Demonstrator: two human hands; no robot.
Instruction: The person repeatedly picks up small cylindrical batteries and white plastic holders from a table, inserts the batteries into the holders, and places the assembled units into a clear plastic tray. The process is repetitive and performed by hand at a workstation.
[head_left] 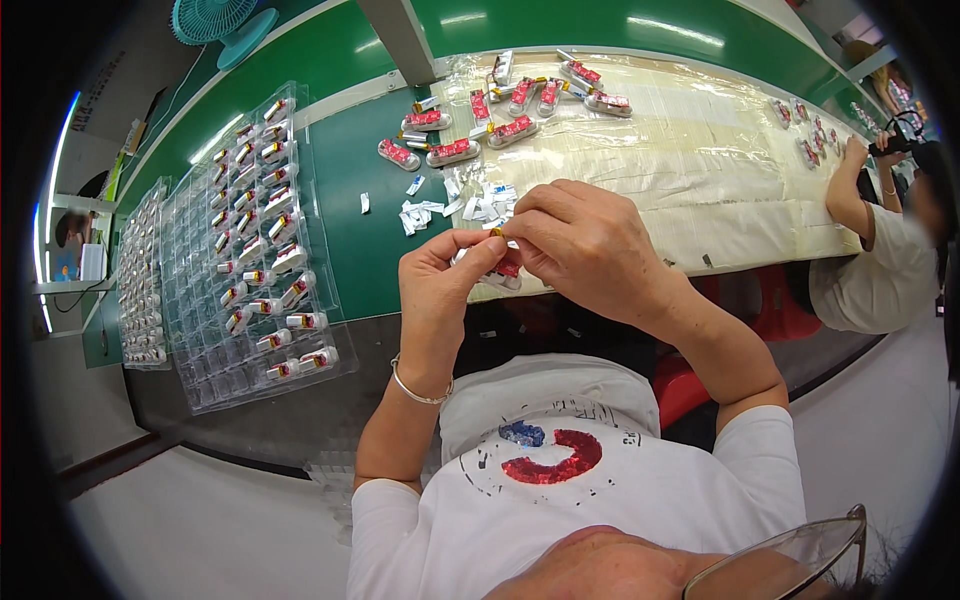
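My left hand [440, 285] and my right hand [590, 245] meet over the near edge of the table, fingertips pinched together. Between them is a small part with a yellow end [496, 232], which looks like a battery. Just under the fingers shows a pale oval housing with a red circuit board [508, 270], partly hidden by both hands. Which hand bears the housing is hard to see. Beyond my fingers lie small white paper strips [490, 206] with blue print. Several similar housings with red boards [453, 152] are scattered farther back, some with silver, yellow-ended batteries beside them.
At left, a clear plastic tray [205, 345] holds rows of battery assemblies and overhangs the table edge; a second filled tray [143, 290] stands beyond it. Yellowish film [700, 180] covers the table's right side. A co-worker [875, 270] sits at right. A turquoise fan [225, 25] stands far left.
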